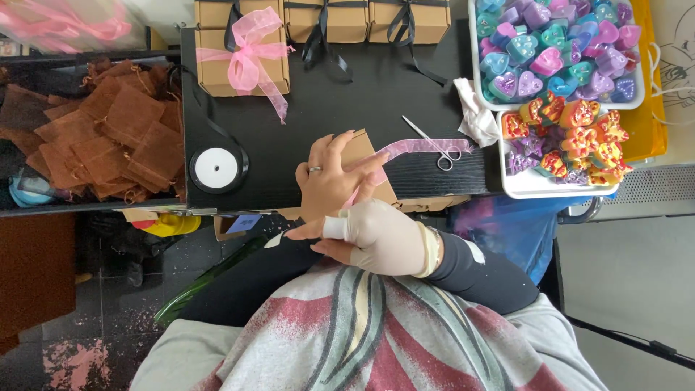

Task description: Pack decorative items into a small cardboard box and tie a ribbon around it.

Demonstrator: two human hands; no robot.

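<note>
The small kraft box [365, 163] sat at the near edge of the black desk [362, 87], roughly at its middle, and over its top ran a pink sheer ribbon [427, 147], trailing off to the right toward the scissors [439, 147]. The left hand [329, 181], bare with a ring on one finger, lay flat on the box lid, fingers spread apart, pinning ribbon and lid together rather than closing around anything. The right hand [384, 237], in a pale glove with the fingertips free, sat just below the desk edge, touching the left wrist; whether it pinched the ribbon's near end could not be told, since the left hand covered that spot.

That box looked light and thin-walled, stiff enough to press on but easy to dent, so the flat lid and the corners seemed the safest places to hold. The ribbon looked soft, limp and a bit slippery, best pinched close to the box.

Further out, a white ribbon spool [217, 169] rested toward the desk's left near corner. A finished box with a pink bow [246, 58] stood at the far left corner, with black-ribboned boxes [347, 18] along the far edge. Off the right edge, white trays of heart-shaped soaps [557, 51] sat close by.
</note>
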